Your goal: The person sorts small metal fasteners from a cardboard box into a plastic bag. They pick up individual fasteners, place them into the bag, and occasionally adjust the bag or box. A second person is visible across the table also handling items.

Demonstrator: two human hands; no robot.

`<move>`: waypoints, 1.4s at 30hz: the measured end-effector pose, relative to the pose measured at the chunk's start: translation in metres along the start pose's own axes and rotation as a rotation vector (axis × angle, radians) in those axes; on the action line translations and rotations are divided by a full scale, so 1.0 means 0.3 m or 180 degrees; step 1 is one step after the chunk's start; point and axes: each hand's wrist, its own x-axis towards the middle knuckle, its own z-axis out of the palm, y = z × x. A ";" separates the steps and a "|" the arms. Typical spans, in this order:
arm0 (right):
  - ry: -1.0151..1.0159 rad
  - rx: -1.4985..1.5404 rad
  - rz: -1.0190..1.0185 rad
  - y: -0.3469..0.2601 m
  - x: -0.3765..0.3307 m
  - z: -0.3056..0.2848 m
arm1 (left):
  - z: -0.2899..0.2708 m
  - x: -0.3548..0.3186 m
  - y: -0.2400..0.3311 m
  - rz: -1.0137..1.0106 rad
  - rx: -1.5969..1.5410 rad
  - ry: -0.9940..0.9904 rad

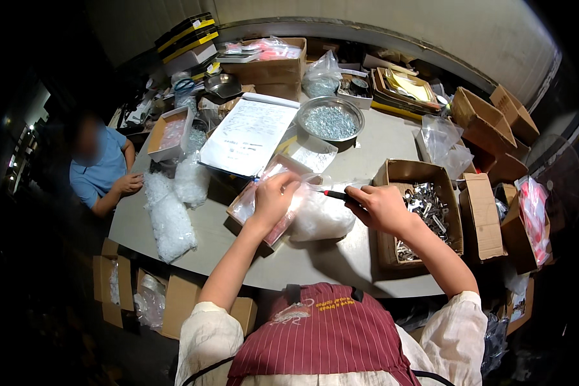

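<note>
My left hand [275,198] is closed in a pinch at the top of a clear plastic bag [321,219] with whitish contents, standing on the table in front of me. In my right hand [381,207] is a slim red-and-black tool [334,194], its red end pointing left over the bag; its exact kind is not clear. Under and beside my left forearm sits a shallow cardboard box [271,239] with pinkish, plastic-wrapped contents. Just right of my right hand, an open cardboard box [387,171] holds many small metal parts [426,204].
Beyond the bag lie a clipboard with papers [251,132] and a metal bowl [361,118] of small silvery pieces. Filled clear bags [168,215] rest at the left, near a seated person in blue [100,164]. Cardboard boxes [482,215] crowd the right edge.
</note>
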 end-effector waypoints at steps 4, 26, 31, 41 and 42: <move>-0.0142 0.0126 -0.0121 0.001 0.041 -0.035 | -0.016 -0.003 0.005 -0.0127 -0.0224 -0.0037; 0.0683 0.1343 0.1171 -0.077 0.094 0.349 | -0.038 -0.116 0.058 -0.0374 -0.1621 -0.0080; 0.0872 0.1237 0.1015 -0.096 0.083 0.351 | -0.026 -0.129 0.080 -0.0395 -0.2317 0.0039; 0.0780 0.1287 0.0695 -0.139 0.088 0.352 | -0.086 -0.181 0.119 -0.0362 -0.2583 0.0238; 0.0747 0.1294 0.0665 -0.144 0.088 0.358 | -0.093 -0.185 0.128 -0.0345 -0.2542 0.0293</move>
